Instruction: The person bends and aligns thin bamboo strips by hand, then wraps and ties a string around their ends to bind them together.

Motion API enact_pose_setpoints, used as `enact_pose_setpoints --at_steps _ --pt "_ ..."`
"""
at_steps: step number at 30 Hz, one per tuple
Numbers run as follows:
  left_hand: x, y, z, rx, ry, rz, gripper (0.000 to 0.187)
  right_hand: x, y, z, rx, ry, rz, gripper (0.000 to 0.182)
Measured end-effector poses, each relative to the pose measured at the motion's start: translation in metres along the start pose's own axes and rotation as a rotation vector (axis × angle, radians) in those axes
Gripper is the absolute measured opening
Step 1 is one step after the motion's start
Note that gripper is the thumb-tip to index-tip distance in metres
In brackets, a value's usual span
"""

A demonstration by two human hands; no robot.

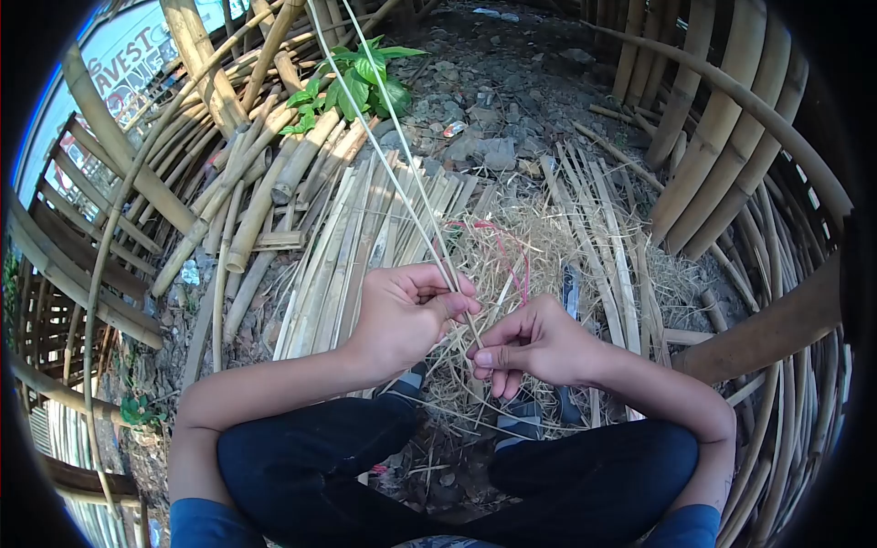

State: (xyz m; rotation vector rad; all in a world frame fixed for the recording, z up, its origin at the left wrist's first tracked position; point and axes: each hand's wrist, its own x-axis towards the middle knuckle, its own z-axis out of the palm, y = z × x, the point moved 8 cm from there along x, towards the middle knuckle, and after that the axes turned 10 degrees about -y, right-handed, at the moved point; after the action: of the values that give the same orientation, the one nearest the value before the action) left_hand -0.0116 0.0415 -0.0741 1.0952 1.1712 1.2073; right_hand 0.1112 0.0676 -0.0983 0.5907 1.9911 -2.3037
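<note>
Two long thin bamboo strips (402, 160) run from the top of the view down to my hands and come close together there. My left hand (406, 315) pinches them between thumb and fingers. Just right of it and a little lower, my right hand (530, 347) is closed on the lower part of the strips with thumb and forefinger. Below the hands, thin ends spread over the shavings. A knife-like tool (570, 290) lies on the shavings beyond my right hand, its lower part partly hidden.
Split bamboo slats (333, 247) lie ahead on the left, pale shavings (493, 251) with red string (523, 265) in the middle. Bamboo poles (731, 119) stand at right; more poles (265, 196) are piled at left beside a green plant (361, 82).
</note>
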Motion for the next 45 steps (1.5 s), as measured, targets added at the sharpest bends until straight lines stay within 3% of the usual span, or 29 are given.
enact_pose_setpoints --at_steps 4,7,16,31,39,45 --pt "0.002 -0.003 -0.005 0.047 0.027 0.032 0.009 -0.005 -0.012 0.006 -0.318 0.037 0.003 0.022" --pt "0.001 0.001 -0.007 0.067 0.035 0.053 0.008 -0.003 -0.008 0.005 -0.132 0.043 -0.005 0.019" --pt "0.000 0.001 -0.003 0.092 0.024 0.033 0.007 0.002 0.005 -0.002 0.039 0.044 0.041 0.012" --pt "-0.002 0.002 0.003 0.049 -0.061 0.056 0.012 0.000 0.010 0.003 0.134 -0.092 0.110 0.012" --pt "-0.001 -0.005 0.004 -0.108 -0.260 0.238 0.009 -0.001 0.009 0.004 0.090 -0.042 0.149 0.010" --pt "-0.003 -0.024 -0.006 -0.051 -0.236 0.187 0.008 0.009 0.025 -0.001 0.027 0.007 0.153 0.011"
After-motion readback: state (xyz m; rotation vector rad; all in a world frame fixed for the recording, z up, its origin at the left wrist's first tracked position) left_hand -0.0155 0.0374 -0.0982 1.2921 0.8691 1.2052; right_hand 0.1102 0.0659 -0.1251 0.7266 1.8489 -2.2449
